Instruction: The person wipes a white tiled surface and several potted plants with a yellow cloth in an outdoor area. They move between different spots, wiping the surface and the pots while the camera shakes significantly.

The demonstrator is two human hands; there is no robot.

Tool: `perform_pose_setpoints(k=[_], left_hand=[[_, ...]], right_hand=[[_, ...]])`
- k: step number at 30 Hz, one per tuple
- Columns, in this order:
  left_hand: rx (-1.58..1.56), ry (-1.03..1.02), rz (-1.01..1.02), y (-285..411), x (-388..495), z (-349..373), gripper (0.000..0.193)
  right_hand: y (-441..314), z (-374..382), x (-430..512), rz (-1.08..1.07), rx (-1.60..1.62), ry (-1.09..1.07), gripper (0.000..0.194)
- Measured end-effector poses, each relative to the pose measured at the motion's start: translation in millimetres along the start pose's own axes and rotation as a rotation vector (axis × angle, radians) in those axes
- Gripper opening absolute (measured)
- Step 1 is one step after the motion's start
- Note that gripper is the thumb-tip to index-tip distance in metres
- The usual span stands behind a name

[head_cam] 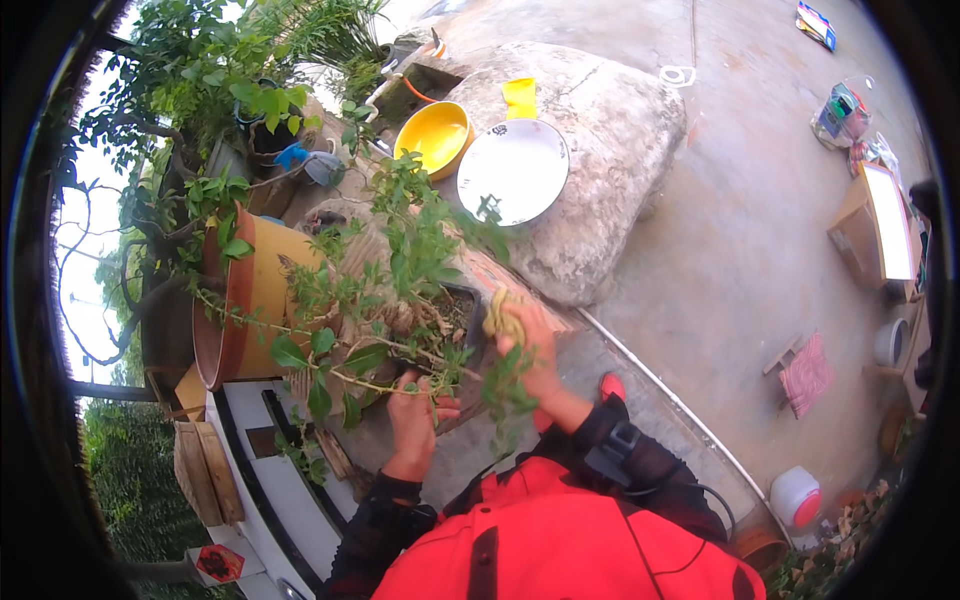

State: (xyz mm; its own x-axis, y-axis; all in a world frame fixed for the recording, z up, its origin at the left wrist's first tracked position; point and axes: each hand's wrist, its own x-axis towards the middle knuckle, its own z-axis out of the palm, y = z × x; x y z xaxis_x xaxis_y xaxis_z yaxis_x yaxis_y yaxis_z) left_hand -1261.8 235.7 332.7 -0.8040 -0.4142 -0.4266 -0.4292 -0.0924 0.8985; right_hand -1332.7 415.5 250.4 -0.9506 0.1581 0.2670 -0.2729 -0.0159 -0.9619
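Note:
A dark rectangular plant pot (474,311) with soil and a leafy, branching shrub (409,225) stands before me. My right hand (529,349) is closed around a crumpled yellowish cloth (504,315) at the pot's right side. My left hand (420,420) is at the near side of the pot, below the branches; its fingertips are partly hidden by leaves, so its hold is unclear. Beyond the pot, a white enamel basin (514,172) and a yellow bowl (433,139) rest on a stone slab (600,150), with a yellow cloth (520,97) beside the basin.
A large yellow-brown ceramic pot (274,300) lies tilted at the left, near more plants. A white pipe (675,401) runs along the floor. Farther right are a stool with a pink cushion (806,375), a cardboard box (862,232) and a white container with a red lid (795,495).

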Motion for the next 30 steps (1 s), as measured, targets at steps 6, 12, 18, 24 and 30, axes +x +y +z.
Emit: perform_pose_setpoints(k=[6,12,18,24,30], left_hand=[[0.276,0.06,0.302,7.5,30.4,-34.4,0.055],[0.466,-0.12,0.327,15.5,59.8,-38.6,0.054],[0.424,-0.109,0.297,13.4,65.5,-34.8,0.059],[0.503,-0.17,0.376,4.3,38.5,-34.5,0.055],[0.378,-0.176,0.333,3.8,19.1,-23.3,0.061]], right_hand=[[-9.8,21.1,-29.6,0.097,-0.02,-0.027,0.033],[-0.8,20.9,-51.1,0.042,0.011,-0.018,0.027],[14.1,32.5,-8.6,0.071,0.102,0.051,0.04],[13.6,9.1,22.1,0.096,0.13,-0.137,0.035],[29.8,4.8,39.5,0.267,0.346,-0.226,0.035]])
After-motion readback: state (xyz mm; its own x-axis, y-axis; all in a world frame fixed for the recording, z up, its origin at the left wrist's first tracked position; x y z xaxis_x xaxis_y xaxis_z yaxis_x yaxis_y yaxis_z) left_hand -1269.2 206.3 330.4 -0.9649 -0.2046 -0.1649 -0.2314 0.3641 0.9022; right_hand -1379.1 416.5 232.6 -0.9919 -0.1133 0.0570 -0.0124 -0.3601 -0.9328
